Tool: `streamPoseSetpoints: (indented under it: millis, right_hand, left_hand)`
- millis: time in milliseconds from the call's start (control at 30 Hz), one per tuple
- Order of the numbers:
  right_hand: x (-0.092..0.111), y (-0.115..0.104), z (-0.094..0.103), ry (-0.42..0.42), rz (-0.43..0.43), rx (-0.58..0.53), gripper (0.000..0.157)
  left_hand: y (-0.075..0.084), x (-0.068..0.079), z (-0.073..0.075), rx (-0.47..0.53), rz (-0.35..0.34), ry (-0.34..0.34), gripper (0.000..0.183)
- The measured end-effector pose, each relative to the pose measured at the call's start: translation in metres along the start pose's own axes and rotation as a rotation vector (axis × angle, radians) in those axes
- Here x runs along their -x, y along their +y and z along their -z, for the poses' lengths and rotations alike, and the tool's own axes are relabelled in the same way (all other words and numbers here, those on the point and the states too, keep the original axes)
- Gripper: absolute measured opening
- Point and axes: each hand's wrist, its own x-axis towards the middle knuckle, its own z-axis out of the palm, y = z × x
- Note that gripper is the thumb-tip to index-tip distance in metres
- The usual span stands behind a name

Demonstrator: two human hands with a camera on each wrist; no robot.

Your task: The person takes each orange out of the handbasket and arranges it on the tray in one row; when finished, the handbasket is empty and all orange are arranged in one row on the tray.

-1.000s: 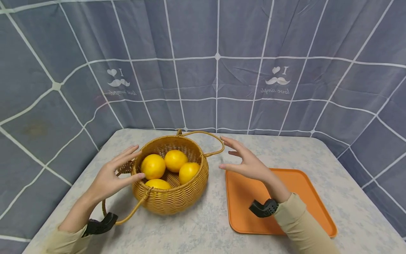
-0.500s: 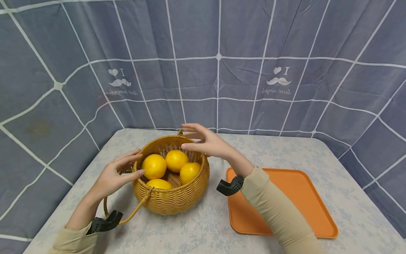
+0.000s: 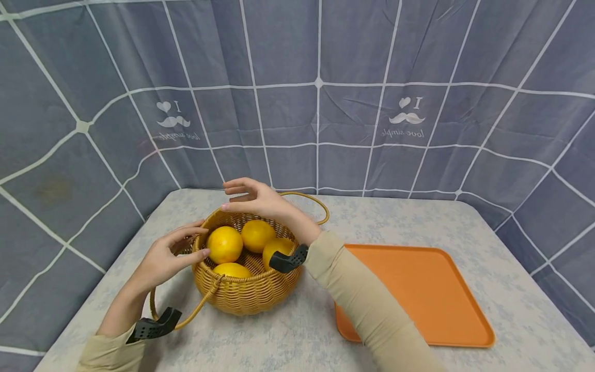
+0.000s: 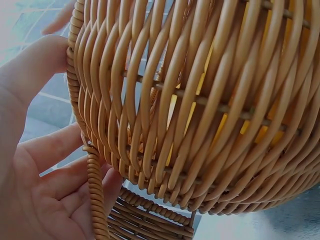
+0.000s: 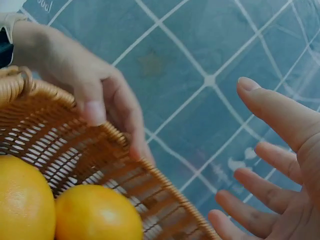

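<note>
Head view: a round wicker basket [image 3: 246, 297] stands upright on the left part of the bench [image 3: 288, 341], with four yellow fruits [image 3: 225, 244] inside it. The left hand [image 3: 160, 256] has its grip closed on the left rim of the basket, thumb over the inner side and fingers outside the wall; the right wrist view shows this pinch clearly. The right hand [image 3: 257, 199] reaches across the basket and hangs over its back rim, its grip spread wide, thumb well apart from the fingers, with nothing held. Whether any of its fingertips brushes the rim, I cannot tell.

One handle [image 3: 192, 315] of the basket drops toward the front left, beside the left wrist; the other handle [image 3: 309, 195] sticks out at the back right, partly behind the right hand. The right wrist's black band [image 3: 288, 260] partly hides the rightmost fruit. Through the weave in the left wrist view, bits of yellow show.

Right of the basket and apart from it lies an orange tray [image 3: 418, 299], its left side partly covered by the right sleeve [image 3: 372, 305]. Behind the bench hangs a blue-grey curtain [image 3: 348, 116] with white lines.
</note>
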Motion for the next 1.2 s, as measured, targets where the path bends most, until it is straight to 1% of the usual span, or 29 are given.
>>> streamPoseSetpoints:
  millis: [100,200,267,333,467,600,700,867,1000,1100,1200]
  right_hand:
    - [-0.007,0.008,-0.007,-0.010,-0.037,-0.016,0.045]
    - [-0.013,0.017,-0.013,-0.049,-0.058,-0.005,0.041]
    - [-0.016,0.023,-0.015,-0.088,-0.050,0.030,0.040]
    - [-0.018,0.028,-0.017,-0.125,-0.037,0.092,0.041]
    - [-0.021,0.033,-0.019,-0.169,-0.039,0.199,0.045]
    - [-0.021,0.036,-0.019,-0.198,-0.081,0.236,0.048]
    - [-0.021,0.038,-0.019,-0.228,-0.097,0.263,0.051]
    - [-0.023,0.039,-0.021,-0.270,-0.083,0.324,0.056]
    - [-0.024,0.040,-0.022,-0.295,-0.081,0.411,0.061]
    - [-0.025,0.041,-0.022,-0.323,-0.113,0.458,0.067]
    - [-0.024,0.042,-0.022,-0.352,-0.139,0.482,0.071]
  left_hand:
    - [-0.001,0.000,0.000,0.003,-0.001,0.001,0.047]
    - [-0.001,0.000,0.000,0.004,0.001,-0.004,0.046]
    - [0.000,-0.001,0.000,0.008,0.004,-0.009,0.045]
    - [0.000,-0.001,0.000,0.007,0.003,-0.009,0.044]
    - [0.001,-0.001,0.001,0.008,-0.002,-0.004,0.044]
    - [0.001,-0.001,0.000,0.011,-0.013,-0.004,0.043]
    - [0.000,-0.001,-0.002,0.015,-0.013,-0.007,0.043]
    - [0.000,0.001,-0.001,0.013,-0.005,-0.008,0.042]
    - [0.000,0.000,-0.001,0.008,-0.003,-0.004,0.042]
    - [0.000,0.000,-0.001,0.004,-0.007,-0.003,0.042]
    - [0.000,-0.001,-0.001,0.004,-0.014,-0.004,0.042]
